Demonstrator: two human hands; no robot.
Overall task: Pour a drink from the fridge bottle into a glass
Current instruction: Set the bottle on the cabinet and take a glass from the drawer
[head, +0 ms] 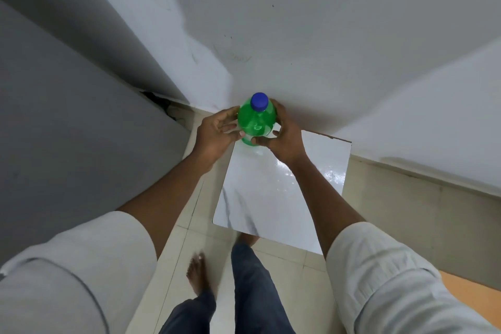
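A green plastic bottle (253, 123) with a blue cap stands upright in the middle of the head view, above the far end of a small white glossy table (279, 192). My left hand (217, 133) wraps its left side and my right hand (282, 133) wraps its right side, fingers curled round the body. Its base is hidden behind my fingers, so whether it rests on the table is unclear. No glass is in view.
A grey fridge side or door (67, 122) fills the left. White walls (311, 35) meet in a corner just behind the bottle. Beige floor tiles (393, 211) surround the table, and my bare feet and jeans stand at its near edge.
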